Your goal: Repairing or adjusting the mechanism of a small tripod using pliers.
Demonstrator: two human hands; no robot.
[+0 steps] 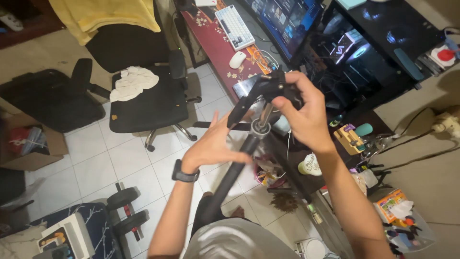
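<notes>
Above the white tiled floor (91, 168), the long black metal tripod pole (230, 175) stands tilted between the knees. The right hand (299, 112) pinches its hinged head; the left hand (215, 144), fingers spread, braces the shaft. A slip could swing it into the red-topped table (215, 48), with the black office chair (148, 103) and dumbbell (127, 211) crowding close.

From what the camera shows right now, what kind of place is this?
Probably a home computer room: a desk with keyboard, mouse and monitor, a black office chair, and dumbbells on the tiled floor.
</notes>
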